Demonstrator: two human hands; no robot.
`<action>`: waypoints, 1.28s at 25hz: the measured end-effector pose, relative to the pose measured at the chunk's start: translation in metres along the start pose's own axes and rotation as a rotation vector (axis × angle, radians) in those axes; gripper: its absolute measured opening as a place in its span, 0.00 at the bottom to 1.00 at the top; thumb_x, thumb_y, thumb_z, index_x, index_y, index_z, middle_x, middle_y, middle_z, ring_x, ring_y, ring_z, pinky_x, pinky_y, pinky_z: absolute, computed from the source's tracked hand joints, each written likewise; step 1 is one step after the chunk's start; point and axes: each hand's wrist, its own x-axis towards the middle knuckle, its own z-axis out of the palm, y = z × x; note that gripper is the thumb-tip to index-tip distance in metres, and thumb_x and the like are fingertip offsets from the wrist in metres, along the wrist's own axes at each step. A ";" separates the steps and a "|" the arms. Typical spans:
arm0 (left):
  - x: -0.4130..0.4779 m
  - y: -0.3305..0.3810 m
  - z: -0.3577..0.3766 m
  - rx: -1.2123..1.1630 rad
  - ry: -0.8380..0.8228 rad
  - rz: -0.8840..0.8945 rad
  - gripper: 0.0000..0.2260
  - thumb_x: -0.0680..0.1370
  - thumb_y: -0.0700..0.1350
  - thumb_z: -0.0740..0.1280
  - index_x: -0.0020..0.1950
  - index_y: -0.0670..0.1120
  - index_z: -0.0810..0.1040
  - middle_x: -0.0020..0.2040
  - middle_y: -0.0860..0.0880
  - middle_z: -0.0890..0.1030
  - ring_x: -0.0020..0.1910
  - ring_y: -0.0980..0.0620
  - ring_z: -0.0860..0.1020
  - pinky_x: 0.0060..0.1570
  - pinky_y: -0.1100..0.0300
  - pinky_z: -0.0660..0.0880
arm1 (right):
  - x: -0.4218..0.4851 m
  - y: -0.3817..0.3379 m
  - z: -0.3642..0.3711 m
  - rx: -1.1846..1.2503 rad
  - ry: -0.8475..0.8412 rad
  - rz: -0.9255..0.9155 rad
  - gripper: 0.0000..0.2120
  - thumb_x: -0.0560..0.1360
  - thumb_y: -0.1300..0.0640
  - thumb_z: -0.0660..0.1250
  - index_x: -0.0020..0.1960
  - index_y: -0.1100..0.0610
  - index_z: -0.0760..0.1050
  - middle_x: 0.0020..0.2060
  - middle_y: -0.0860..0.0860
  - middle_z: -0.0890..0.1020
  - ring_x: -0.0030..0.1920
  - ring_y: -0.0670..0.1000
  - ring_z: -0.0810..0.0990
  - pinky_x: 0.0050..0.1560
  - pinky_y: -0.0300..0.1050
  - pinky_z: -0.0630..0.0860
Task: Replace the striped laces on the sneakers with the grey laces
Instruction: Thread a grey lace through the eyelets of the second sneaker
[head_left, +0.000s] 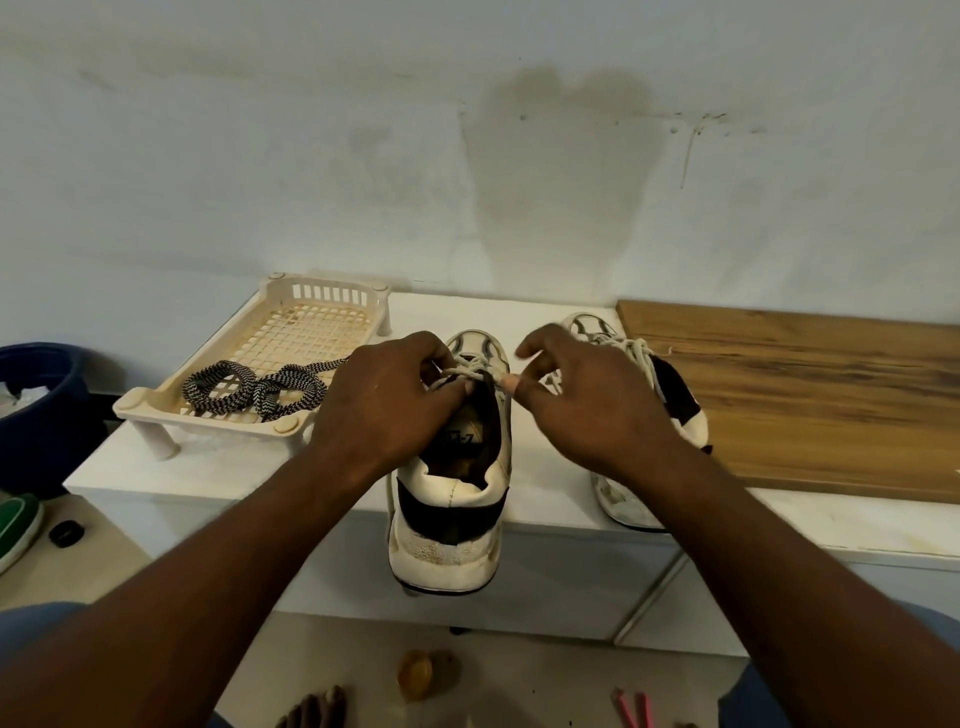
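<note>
Head view: the near sneaker (451, 499) sits dead centre on the white table (223, 467), heel overhanging the edge. Left hand (387, 400) pinches the grey lace (470, 370) at the tongue; right hand (582, 395) pinches its other end. Striped laces (260, 387) lie in the tray (208, 374) at nine o'clock; second sneaker (670, 395) at three.

left hand (387, 402) and right hand (582, 400) pinching the grey lace (470, 370) over the near sneaker (452, 499) on a white counter (218, 467). second sneaker (675, 400) just beside, already laced. striped laces (254, 387) heaped in the cream tray (156, 402).
</note>
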 end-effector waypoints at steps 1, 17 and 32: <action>0.000 0.001 0.000 -0.015 -0.011 -0.006 0.11 0.74 0.60 0.73 0.52 0.58 0.80 0.43 0.58 0.84 0.43 0.59 0.81 0.42 0.60 0.76 | 0.001 -0.001 0.005 -0.014 -0.022 -0.021 0.09 0.81 0.43 0.67 0.57 0.46 0.78 0.46 0.42 0.85 0.49 0.47 0.81 0.53 0.50 0.79; 0.012 -0.007 -0.033 -0.227 -0.263 -0.220 0.10 0.74 0.56 0.76 0.42 0.50 0.86 0.39 0.52 0.86 0.43 0.54 0.84 0.48 0.54 0.80 | 0.003 -0.007 0.008 0.577 -0.040 0.196 0.06 0.79 0.50 0.72 0.50 0.53 0.81 0.38 0.50 0.87 0.36 0.46 0.86 0.38 0.39 0.80; 0.016 -0.005 -0.030 -0.074 -0.252 -0.117 0.05 0.82 0.46 0.66 0.50 0.52 0.81 0.42 0.54 0.86 0.47 0.54 0.81 0.46 0.56 0.74 | 0.013 -0.003 0.014 0.302 0.059 0.154 0.05 0.80 0.51 0.70 0.46 0.47 0.78 0.36 0.47 0.85 0.37 0.45 0.83 0.42 0.45 0.80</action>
